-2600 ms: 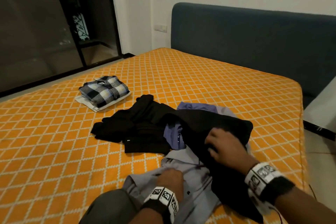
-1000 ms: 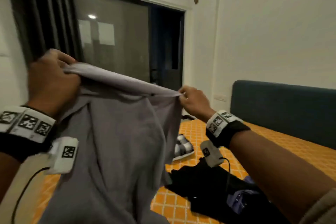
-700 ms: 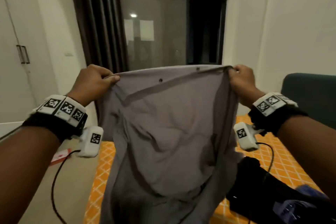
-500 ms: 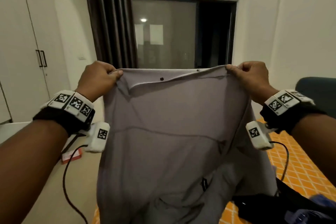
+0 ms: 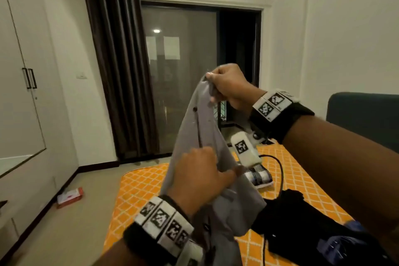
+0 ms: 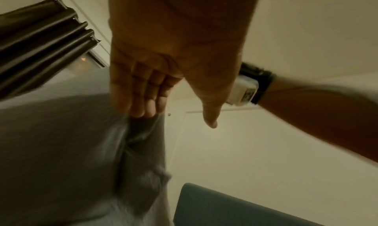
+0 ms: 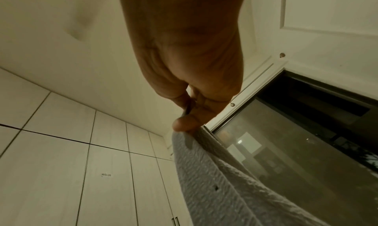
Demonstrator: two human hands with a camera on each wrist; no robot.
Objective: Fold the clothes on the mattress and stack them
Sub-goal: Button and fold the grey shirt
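Shirt [image 5: 200, 140] hanging mid-frame, right hand [image 5: 228, 86] pinching its top, left hand's [image 5: 198, 177] grip flat, open, fingertips touching cloth.

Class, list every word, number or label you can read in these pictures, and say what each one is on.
"WS-08": small label on a white wardrobe panel.
Wristband markers: black-and-white code patterns, no words.
Red and white packet on the floor: print too blurred to read.
Nothing else is legible.
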